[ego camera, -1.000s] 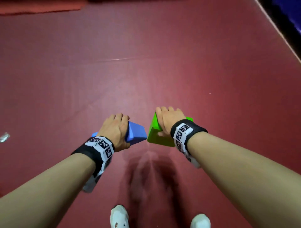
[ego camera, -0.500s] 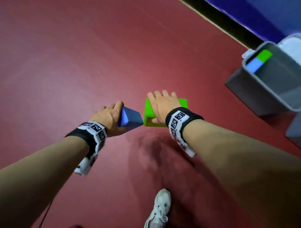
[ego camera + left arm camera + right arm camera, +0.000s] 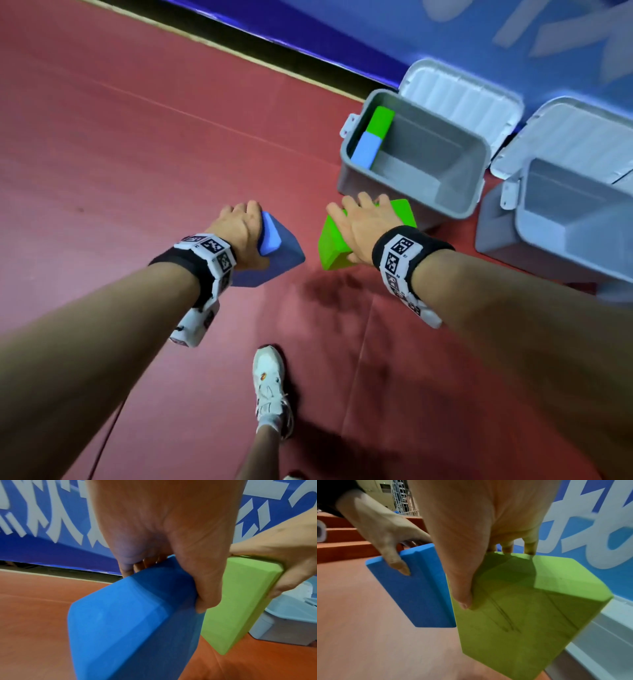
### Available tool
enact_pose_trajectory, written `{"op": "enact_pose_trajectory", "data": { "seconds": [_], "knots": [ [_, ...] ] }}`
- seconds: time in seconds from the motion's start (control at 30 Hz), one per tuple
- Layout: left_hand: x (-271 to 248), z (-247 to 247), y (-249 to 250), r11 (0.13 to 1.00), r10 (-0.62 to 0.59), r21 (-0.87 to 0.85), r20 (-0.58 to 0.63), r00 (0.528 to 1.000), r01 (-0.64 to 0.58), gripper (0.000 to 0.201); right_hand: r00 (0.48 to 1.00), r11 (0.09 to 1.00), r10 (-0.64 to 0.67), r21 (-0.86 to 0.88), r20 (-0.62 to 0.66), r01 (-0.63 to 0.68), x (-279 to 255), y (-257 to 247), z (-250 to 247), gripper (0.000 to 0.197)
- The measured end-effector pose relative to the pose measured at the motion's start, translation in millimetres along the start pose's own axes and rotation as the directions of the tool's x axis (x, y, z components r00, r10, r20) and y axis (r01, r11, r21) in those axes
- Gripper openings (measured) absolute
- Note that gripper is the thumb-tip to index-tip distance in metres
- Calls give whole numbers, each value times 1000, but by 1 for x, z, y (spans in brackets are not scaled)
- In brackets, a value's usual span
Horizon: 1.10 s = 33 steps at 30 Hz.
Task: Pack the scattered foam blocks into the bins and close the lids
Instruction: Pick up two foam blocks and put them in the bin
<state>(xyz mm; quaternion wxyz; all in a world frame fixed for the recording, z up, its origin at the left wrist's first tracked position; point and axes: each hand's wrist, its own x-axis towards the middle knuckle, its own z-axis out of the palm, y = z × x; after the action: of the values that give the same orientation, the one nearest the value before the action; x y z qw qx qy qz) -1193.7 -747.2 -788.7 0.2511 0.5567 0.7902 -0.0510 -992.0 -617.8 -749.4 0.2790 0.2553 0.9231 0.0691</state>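
My left hand grips a blue foam block by its top edge, carried above the red floor; the same blue block fills the left wrist view. My right hand grips a green foam block, thumb on one face and fingers over the far side, as the right wrist view shows on the green block. Just beyond the green block stands an open grey bin holding a green block and a light blue block at its left end.
A second open grey bin stands to the right, with nothing visible inside. Both white lids lean back against a blue banner wall. My white shoe is on the red floor mat below the hands.
The view has swung right and toward the wall; both bins now show in full, close ahead. Both hands still carry their blocks, now right next to the nearer bin.
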Motion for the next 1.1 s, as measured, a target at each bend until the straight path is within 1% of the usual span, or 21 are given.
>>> {"op": "enact_pose_trajectory", "data": {
  "seconds": [0.07, 0.1, 0.17, 0.23, 0.3, 0.33, 0.37, 0.4, 0.47, 0.53, 0.6, 0.67, 0.73, 0.77, 0.83, 0.9, 1.0, 1.03, 1.1],
  "knots": [
    [48, -34, 24, 999, 40, 17, -12, 999, -40, 62, 999, 999, 14, -33, 31, -13, 24, 47, -6, 94],
    [65, -46, 33, 999, 53, 2, -26, 998, -53, 60, 999, 999, 12, -52, 36, -10, 33, 66, -8, 93],
    [105, -67, 55, 995, 69, -72, -56, 996, -73, 64, 999, 998, 18, -64, 49, -15, 53, 110, -12, 87],
    [136, -79, 80, 988, 84, -122, -81, 993, -93, 70, 999, 998, 35, -61, 12, -35, 66, 147, -12, 70],
    [170, -88, 107, 981, 99, -158, -91, 991, -113, 73, 997, 997, 51, -53, -54, -54, 81, 188, -7, 50],
    [191, -91, 121, 977, 104, -178, -97, 990, -120, 73, 996, 997, 62, -45, -62, -64, 90, 211, -5, 46],
    [208, -94, 134, 971, 102, -205, -107, 989, -122, 73, 996, 997, 63, -42, -64, -66, 98, 229, 0, 45],
    [226, -99, 148, 966, 99, -227, -107, 989, -122, 73, 997, 998, 50, -45, -64, -53, 109, 251, 3, 48],
    [260, -109, 177, 962, 103, -243, -114, 988, -128, 76, 996, 997, -10, -80, -90, 2, 132, 296, 13, 54],
    [296, -119, 201, 958, 88, -256, -158, 983, -127, 75, 989, 988, -80, -141, -124, 63, 159, 340, 21, 55],
    [325, -120, 220, 943, 20, -323, -175, 984, -76, 80, 979, 982, -133, -157, -153, 108, 182, 375, 28, 58],
    [355, -117, 245, 936, -61, -352, -160, 985, 1, 86, 965, 971, -168, -202, -202, 126, 198, 407, 37, 52],
    [372, -111, 264, 930, -141, -358, -142, 980, 82, 85, 955, 960, -175, -256, -239, 112, 214, 428, 48, 41],
    [380, -107, 274, 927, -177, -356, -149, 973, 114, 84, 958, 958, -169, -265, -230, 106, 222, 439, 51, 40],
    [391, -95, 293, 922, -238, -345, -150, 960, 175, 84, 971, 958, -164, -262, -174, 115, 237, 453, 58, 46],
    [400, -86, 306, 928, -250, -321, -156, 955, 190, 83, 969, 947, -186, -294, -163, 132, 249, 462, 65, 47],
    [426, -78, 312, 938, -237, -295, -168, 957, 180, 83, 938, 925, -260, -337, -230, 174, 281, 470, 75, 32],
    [436, -75, 310, 930, -251, -313, -153, 956, 194, 83, 928, 928, -272, -327, -257, 181, 293, 472, 80, 28],
    [453, -68, 308, 895, -314, -365, -107, 943, 256, 84, 920, 930, -289, -306, -266, 204, 315, 473, 86, 28]
  ]
}}
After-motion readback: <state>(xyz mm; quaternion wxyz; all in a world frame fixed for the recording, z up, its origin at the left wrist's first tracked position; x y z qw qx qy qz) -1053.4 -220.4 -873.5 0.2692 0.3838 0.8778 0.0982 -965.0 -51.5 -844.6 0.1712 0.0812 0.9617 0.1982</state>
